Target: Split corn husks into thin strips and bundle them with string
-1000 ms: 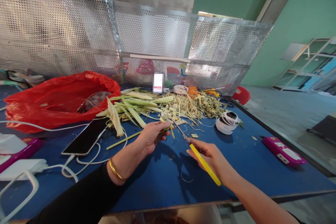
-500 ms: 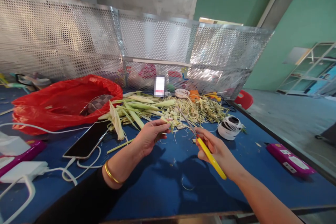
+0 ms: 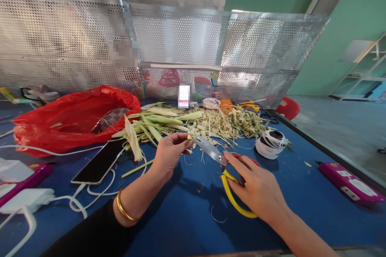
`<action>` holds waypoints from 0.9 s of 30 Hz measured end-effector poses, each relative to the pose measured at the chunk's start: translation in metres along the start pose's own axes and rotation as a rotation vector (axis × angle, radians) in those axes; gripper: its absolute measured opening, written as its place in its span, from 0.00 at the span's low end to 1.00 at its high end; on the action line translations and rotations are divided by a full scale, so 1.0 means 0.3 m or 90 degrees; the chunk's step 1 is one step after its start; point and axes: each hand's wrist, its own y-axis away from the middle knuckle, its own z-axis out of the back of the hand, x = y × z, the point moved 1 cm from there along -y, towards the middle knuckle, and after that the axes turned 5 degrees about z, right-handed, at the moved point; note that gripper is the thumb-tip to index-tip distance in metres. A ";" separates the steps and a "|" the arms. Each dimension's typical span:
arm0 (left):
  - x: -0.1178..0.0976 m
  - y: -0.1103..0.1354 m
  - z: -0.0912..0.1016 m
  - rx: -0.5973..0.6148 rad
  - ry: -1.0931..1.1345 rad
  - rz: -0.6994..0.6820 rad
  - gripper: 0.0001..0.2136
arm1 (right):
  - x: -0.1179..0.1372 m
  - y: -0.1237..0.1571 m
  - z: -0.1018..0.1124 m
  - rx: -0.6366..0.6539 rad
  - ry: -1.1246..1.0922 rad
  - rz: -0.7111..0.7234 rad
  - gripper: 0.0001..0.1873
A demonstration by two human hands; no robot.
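— Where is the stalk piece [image 3: 190, 137] right now?

— It's pinched in your left hand [image 3: 169, 150], whose grip is closed on it. You hold it above the blue tabletop [image 3: 187, 213], just in front of the stalk pile [image 3: 163, 122]. Your right hand [image 3: 259, 190] has its grip clamped round the yellow handles of the scissors [image 3: 211, 150], with the blade tips touching the piece.

— So what could go wrong?

— Your fingertips [image 3: 184, 144] sit just beside those tips. The piece is short, so I judge it could twist as the blades bite and draw them onto your thumb. It could also drop among the trimmings [image 3: 238, 122]. And the phone [image 3: 99, 161] cable lies near your left wrist, where it could snag.
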 end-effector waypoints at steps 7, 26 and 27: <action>-0.003 0.013 -0.011 -0.033 -0.031 -0.026 0.12 | 0.009 0.008 -0.014 -0.008 0.067 0.038 0.27; 0.000 0.023 -0.018 -0.051 -0.022 -0.021 0.12 | 0.040 -0.001 -0.021 -0.111 0.198 0.138 0.24; 0.001 0.022 -0.018 -0.051 -0.025 -0.023 0.12 | 0.040 -0.002 -0.020 -0.111 0.200 0.140 0.24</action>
